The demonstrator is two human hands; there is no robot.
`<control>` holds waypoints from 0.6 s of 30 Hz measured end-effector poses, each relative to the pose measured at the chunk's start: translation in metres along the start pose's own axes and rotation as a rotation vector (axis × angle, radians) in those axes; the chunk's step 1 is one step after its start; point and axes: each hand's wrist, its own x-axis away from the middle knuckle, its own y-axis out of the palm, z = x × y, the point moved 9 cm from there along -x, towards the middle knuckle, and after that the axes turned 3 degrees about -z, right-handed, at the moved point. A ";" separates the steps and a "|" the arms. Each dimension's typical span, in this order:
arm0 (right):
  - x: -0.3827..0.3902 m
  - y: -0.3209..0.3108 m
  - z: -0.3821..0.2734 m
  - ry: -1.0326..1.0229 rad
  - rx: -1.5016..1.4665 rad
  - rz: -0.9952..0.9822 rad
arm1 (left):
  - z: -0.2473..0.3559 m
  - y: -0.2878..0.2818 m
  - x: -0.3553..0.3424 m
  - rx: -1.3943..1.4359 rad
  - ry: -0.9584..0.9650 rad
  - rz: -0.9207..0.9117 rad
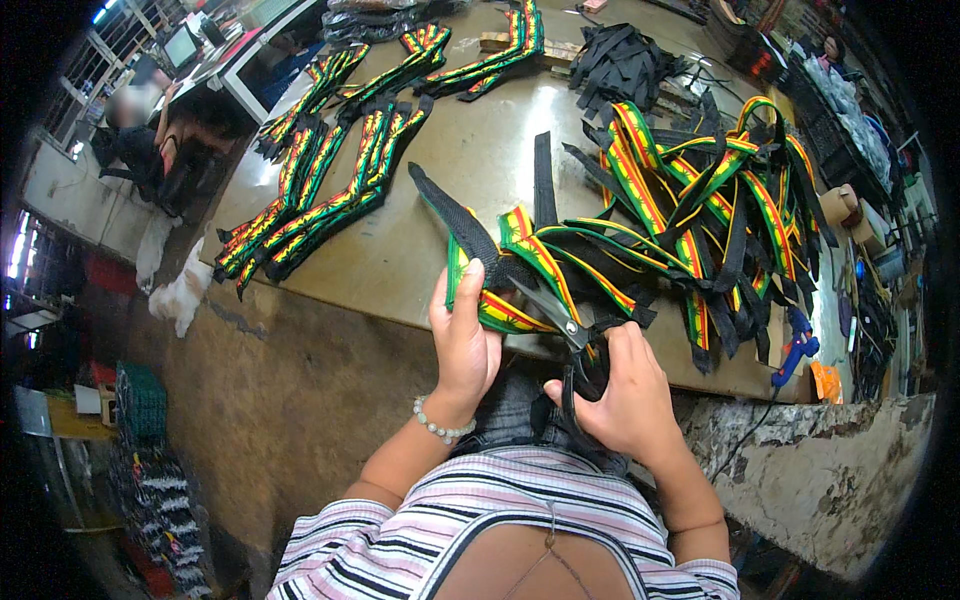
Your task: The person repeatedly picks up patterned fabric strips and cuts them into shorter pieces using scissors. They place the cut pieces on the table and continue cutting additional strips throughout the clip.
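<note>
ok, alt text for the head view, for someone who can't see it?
A person's left hand grips a green, yellow and red patterned strap while the right hand holds black-handled scissors beside it. On the table, bundled straps lie toward the left, a tangled strap heap toward the right.

strap (500, 312): green, yellow, red | scissors (572, 332): black-handled | shirt (500, 490): striped white, pink, black

No legible text, labels, brands, numbers or signs anywhere in view.
</note>
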 end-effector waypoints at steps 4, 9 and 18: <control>-0.006 -0.002 -0.004 -0.052 0.037 0.038 | 0.001 0.001 -0.002 -0.015 0.004 -0.055; -0.015 -0.003 -0.009 -0.077 0.033 0.053 | 0.009 -0.002 -0.005 -0.160 0.041 -0.059; -0.032 0.020 0.001 -0.152 -0.150 0.175 | -0.001 0.003 -0.007 0.089 -0.037 -0.062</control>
